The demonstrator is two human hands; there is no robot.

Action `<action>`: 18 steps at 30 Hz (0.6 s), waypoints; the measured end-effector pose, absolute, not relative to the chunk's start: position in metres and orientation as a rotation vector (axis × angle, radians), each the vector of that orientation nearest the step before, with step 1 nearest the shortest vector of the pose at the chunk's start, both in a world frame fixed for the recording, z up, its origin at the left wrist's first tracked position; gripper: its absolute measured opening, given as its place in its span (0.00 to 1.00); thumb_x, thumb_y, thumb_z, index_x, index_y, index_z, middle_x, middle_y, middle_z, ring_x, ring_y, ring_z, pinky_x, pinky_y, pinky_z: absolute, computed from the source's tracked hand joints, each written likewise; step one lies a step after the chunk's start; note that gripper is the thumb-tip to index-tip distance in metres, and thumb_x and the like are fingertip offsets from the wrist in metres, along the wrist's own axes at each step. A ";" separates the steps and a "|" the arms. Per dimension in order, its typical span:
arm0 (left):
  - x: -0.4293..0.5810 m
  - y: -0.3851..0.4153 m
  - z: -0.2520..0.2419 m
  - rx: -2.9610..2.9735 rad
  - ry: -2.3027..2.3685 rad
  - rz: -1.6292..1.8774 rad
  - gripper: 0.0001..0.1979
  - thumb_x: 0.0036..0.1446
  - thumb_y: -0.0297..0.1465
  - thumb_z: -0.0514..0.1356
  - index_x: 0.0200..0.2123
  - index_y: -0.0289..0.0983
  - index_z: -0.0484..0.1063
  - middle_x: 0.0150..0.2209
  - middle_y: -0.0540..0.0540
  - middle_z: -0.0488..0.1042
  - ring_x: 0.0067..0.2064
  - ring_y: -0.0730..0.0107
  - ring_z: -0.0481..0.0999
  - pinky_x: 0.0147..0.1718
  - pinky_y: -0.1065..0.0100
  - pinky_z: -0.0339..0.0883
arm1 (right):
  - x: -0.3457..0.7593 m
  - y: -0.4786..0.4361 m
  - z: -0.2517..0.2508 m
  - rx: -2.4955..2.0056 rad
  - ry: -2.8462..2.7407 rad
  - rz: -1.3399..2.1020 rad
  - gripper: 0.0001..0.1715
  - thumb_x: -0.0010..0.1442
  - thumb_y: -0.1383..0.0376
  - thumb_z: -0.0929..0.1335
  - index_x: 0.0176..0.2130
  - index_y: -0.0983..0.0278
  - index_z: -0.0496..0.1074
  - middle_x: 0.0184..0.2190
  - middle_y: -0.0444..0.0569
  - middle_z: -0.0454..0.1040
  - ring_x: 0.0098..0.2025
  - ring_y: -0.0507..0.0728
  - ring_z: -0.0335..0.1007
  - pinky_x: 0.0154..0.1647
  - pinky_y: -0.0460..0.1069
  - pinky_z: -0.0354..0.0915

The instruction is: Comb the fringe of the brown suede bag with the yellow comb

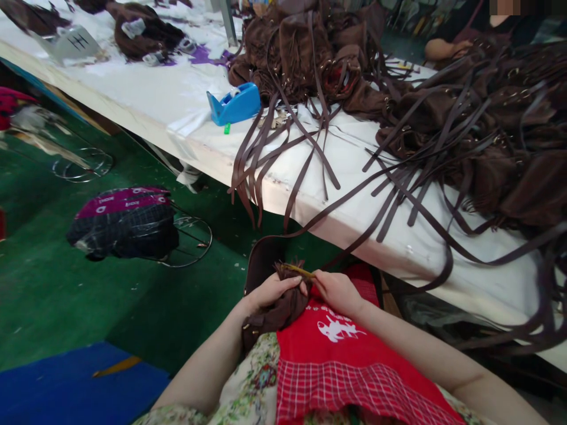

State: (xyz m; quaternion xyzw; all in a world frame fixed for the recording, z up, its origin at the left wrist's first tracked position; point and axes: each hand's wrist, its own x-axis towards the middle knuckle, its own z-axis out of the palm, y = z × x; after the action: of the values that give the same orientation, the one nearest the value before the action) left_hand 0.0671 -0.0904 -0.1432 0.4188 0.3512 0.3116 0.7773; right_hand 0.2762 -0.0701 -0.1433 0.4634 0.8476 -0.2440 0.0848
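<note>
Over my lap, my left hand (283, 287) is closed on a dark brown suede-like bag (277, 313) with a frayed fringe at its upper end. Part of the bag hangs down beside the red apron (310, 336). In the pinched fingers of my right hand (337, 290) is a thin yellow stick-like tool (296, 270), lying across the fringe. The tool's exact kind does not show. A brown strap runs from near the bag up toward the table edge.
On the white table (146, 100) lie a big heap of brown bags (496, 136) with dangling straps and a blue tape dispenser (237, 103). Across the table is another person's arm (445, 50). A padded stool (126, 224) stands on the green floor at left.
</note>
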 end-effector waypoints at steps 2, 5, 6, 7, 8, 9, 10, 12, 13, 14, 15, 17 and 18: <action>0.066 -0.093 -0.137 0.956 0.742 0.663 0.19 0.60 0.42 0.54 0.29 0.32 0.74 0.32 0.43 0.74 0.38 0.65 0.72 0.46 0.64 0.63 | 0.276 -0.063 -0.160 1.400 2.342 -0.652 0.19 0.68 0.58 0.55 0.41 0.64 0.69 0.34 0.54 0.78 0.36 0.58 0.75 0.33 0.48 0.61; 0.061 -0.098 -0.132 0.972 0.754 0.653 0.19 0.62 0.41 0.53 0.30 0.32 0.74 0.33 0.44 0.74 0.38 0.66 0.72 0.47 0.65 0.63 | 0.286 -0.048 -0.173 1.460 2.223 -0.613 0.19 0.68 0.59 0.55 0.39 0.65 0.69 0.34 0.55 0.78 0.35 0.59 0.75 0.32 0.48 0.61; 0.059 -0.099 -0.133 0.959 0.767 0.658 0.20 0.62 0.41 0.53 0.30 0.32 0.75 0.33 0.44 0.74 0.38 0.66 0.72 0.47 0.65 0.63 | 0.289 -0.046 -0.170 1.489 2.240 -0.617 0.20 0.68 0.58 0.55 0.39 0.65 0.69 0.34 0.54 0.78 0.36 0.59 0.75 0.32 0.48 0.61; 0.058 -0.099 -0.134 0.941 0.779 0.670 0.20 0.61 0.42 0.53 0.30 0.32 0.75 0.33 0.43 0.74 0.38 0.66 0.72 0.47 0.65 0.63 | 0.291 -0.045 -0.164 1.525 2.278 -0.633 0.21 0.69 0.58 0.53 0.39 0.64 0.68 0.34 0.53 0.78 0.36 0.58 0.75 0.33 0.48 0.61; 0.056 -0.100 -0.135 0.925 0.787 0.686 0.20 0.61 0.42 0.54 0.30 0.32 0.75 0.33 0.43 0.75 0.38 0.65 0.72 0.47 0.65 0.63 | 0.292 -0.046 -0.156 1.557 2.340 -0.668 0.22 0.69 0.57 0.52 0.39 0.64 0.68 0.34 0.52 0.77 0.35 0.57 0.74 0.33 0.47 0.61; 0.056 -0.100 -0.137 0.911 0.794 0.703 0.20 0.60 0.42 0.54 0.30 0.31 0.75 0.33 0.43 0.75 0.38 0.65 0.72 0.48 0.64 0.63 | 0.291 -0.048 -0.147 1.573 2.425 -0.723 0.23 0.69 0.56 0.51 0.39 0.63 0.67 0.33 0.51 0.77 0.35 0.55 0.74 0.34 0.47 0.61; 0.056 -0.099 -0.139 0.901 0.800 0.723 0.20 0.60 0.42 0.55 0.30 0.31 0.75 0.33 0.43 0.75 0.39 0.64 0.72 0.48 0.64 0.63 | 0.288 -0.052 -0.139 1.562 2.520 -0.786 0.23 0.69 0.56 0.50 0.40 0.63 0.67 0.33 0.50 0.77 0.35 0.55 0.73 0.35 0.46 0.61; 0.057 -0.099 -0.143 0.892 0.799 0.753 0.19 0.59 0.42 0.55 0.29 0.31 0.75 0.33 0.43 0.75 0.39 0.64 0.72 0.48 0.64 0.63 | 0.281 -0.061 -0.128 1.450 2.652 -0.851 0.23 0.69 0.57 0.51 0.42 0.63 0.67 0.35 0.50 0.77 0.36 0.54 0.73 0.36 0.46 0.61; 0.059 -0.099 -0.144 0.891 0.794 0.754 0.19 0.59 0.42 0.55 0.29 0.31 0.75 0.32 0.43 0.75 0.39 0.64 0.73 0.48 0.64 0.63 | 0.277 -0.064 -0.128 1.390 2.651 -0.823 0.22 0.69 0.57 0.51 0.42 0.62 0.67 0.35 0.50 0.77 0.37 0.55 0.73 0.36 0.46 0.61; 0.060 -0.099 -0.146 0.891 0.789 0.748 0.19 0.59 0.42 0.55 0.29 0.31 0.75 0.32 0.43 0.75 0.38 0.65 0.73 0.47 0.65 0.63 | 0.274 -0.066 -0.130 1.352 2.604 -0.762 0.21 0.69 0.57 0.52 0.42 0.62 0.67 0.35 0.50 0.77 0.36 0.55 0.74 0.35 0.47 0.61; 0.061 -0.099 -0.147 0.892 0.790 0.737 0.20 0.60 0.42 0.55 0.29 0.31 0.75 0.32 0.43 0.75 0.38 0.65 0.73 0.46 0.65 0.64 | 0.271 -0.065 -0.135 1.340 2.526 -0.686 0.20 0.69 0.57 0.53 0.42 0.62 0.67 0.34 0.50 0.77 0.35 0.56 0.74 0.33 0.47 0.61; 0.062 -0.099 -0.151 0.897 0.810 0.715 0.20 0.60 0.42 0.54 0.29 0.31 0.75 0.32 0.43 0.75 0.36 0.66 0.73 0.44 0.65 0.64 | 0.270 -0.059 -0.147 1.373 2.379 -0.551 0.19 0.68 0.57 0.54 0.41 0.62 0.67 0.31 0.50 0.78 0.33 0.57 0.75 0.30 0.47 0.59; 0.063 -0.099 -0.153 0.906 0.821 0.714 0.21 0.60 0.42 0.54 0.29 0.31 0.75 0.32 0.43 0.75 0.36 0.66 0.73 0.44 0.65 0.64 | 0.271 -0.054 -0.153 1.401 2.352 -0.504 0.19 0.68 0.57 0.53 0.41 0.62 0.67 0.31 0.50 0.78 0.33 0.57 0.75 0.29 0.47 0.59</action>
State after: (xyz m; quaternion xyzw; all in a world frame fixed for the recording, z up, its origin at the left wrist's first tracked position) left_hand 0.0626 -0.0991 -0.1529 0.4160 0.3772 0.3281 0.7596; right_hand 0.2709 -0.0545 -0.1525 0.4953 0.8314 -0.1782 0.1782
